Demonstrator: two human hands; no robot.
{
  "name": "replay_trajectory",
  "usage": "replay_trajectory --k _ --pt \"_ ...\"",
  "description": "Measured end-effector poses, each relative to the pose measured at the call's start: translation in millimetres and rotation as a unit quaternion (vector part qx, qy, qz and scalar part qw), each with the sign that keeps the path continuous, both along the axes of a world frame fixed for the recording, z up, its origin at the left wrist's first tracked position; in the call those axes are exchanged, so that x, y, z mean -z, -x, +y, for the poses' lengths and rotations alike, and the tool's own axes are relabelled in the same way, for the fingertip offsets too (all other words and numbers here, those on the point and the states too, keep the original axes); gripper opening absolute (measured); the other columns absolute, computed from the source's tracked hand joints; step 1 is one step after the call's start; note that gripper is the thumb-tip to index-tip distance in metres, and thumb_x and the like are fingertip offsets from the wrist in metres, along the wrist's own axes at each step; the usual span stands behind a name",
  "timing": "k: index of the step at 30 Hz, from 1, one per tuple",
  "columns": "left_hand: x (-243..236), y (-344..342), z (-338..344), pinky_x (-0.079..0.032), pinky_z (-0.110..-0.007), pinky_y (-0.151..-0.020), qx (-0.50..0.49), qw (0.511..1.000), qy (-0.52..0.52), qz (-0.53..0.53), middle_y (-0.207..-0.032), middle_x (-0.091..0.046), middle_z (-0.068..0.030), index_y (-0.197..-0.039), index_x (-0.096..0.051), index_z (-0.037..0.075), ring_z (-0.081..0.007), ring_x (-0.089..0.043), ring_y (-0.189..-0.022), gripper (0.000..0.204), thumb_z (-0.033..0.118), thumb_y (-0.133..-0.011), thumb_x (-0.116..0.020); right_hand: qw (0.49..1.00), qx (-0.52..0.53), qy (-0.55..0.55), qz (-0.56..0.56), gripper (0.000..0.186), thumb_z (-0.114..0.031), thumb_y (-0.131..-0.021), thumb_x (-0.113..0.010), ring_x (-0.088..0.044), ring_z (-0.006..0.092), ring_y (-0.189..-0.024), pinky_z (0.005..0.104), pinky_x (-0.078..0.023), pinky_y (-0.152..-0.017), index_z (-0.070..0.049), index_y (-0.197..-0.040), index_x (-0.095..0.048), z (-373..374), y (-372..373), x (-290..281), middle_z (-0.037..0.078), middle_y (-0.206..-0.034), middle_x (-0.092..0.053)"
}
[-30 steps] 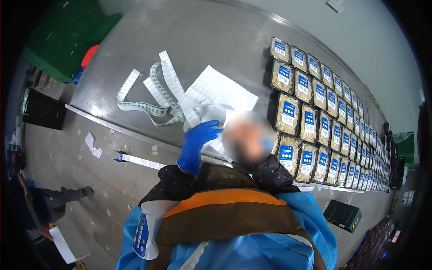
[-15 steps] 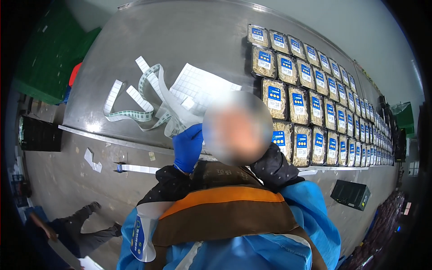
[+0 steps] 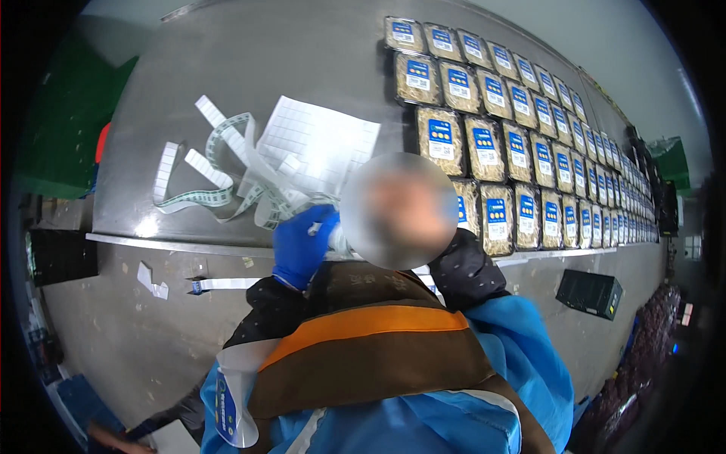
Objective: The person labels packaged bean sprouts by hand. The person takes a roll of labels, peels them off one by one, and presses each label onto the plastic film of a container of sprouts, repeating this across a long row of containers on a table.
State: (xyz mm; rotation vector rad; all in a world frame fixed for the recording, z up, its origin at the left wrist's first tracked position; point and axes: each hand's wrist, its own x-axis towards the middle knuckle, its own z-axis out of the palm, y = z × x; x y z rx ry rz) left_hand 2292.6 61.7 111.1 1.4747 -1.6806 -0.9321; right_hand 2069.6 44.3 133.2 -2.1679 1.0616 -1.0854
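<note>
My left hand, in a blue glove, is closed at the table's near edge, its fingers curled on white label strip. More of the label strip, white with green marks, lies in loops beyond and left of it. A gridded white sheet lies flat just past the hand. A round blur covers my right hand; only its dark dotted sleeve shows, reaching in from the right. Nearest to that sleeve are clear-lidded trays of pale shredded food with blue and white labels.
Rows of labelled trays fill the right side of the metal table. A black crate stands on the floor at right, with dark purple sacks beyond. A white strip hangs below the table edge. Another person's arm shows at lower left.
The view has shifted, so the table and trays sit higher and farther left. My left hand has turned, with its fingers more curled at the strip. The person at lower left has moved lower.
</note>
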Motion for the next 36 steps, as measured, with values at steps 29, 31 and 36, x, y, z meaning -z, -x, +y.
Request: replay_trajectory --k 29,31,36 --pt "132 54 -70 -0.047 -0.044 -0.076 -0.047 0.938 -0.012 -0.342 -0.105 -0.055 -0.0158 -0.105 -0.056 0.007 -0.0333 -0.054 -0.098 0.061 0.048 -0.064 -0.075 0.868 0.369 -0.223 0.248 0.028 -0.018 -0.066 -0.076 -0.061 0.0321 -0.062 0.0391 -0.047 -0.055 -0.005 -0.078 -0.054 20 76 74 0.012 -0.065 -0.060" --pt "137 51 -72 -0.046 -0.044 -0.073 -0.046 0.938 -0.008 -0.343 -0.103 -0.053 -0.0147 -0.103 -0.054 0.007 -0.0321 -0.052 -0.097 0.060 0.046 -0.063 -0.075 0.886 0.370 -0.202 0.194 0.029 -0.020 -0.066 -0.076 -0.060 0.0307 -0.057 0.0380 -0.047 -0.052 -0.007 -0.080 -0.053 27 69 71 0.009 -0.061 -0.058" --pt "125 65 -71 -0.046 -0.043 -0.069 0.023 0.921 0.011 -0.388 -0.100 -0.053 -0.0122 -0.099 -0.057 0.009 -0.0295 -0.053 -0.094 0.051 0.043 -0.065 -0.074 0.944 0.201 -0.122 0.232 0.036 -0.018 -0.084 -0.059 -0.054 0.0267 -0.105 0.0382 -0.043 -0.089 -0.006 -0.117 -0.053 36 64 75 0.011 -0.114 -0.056"
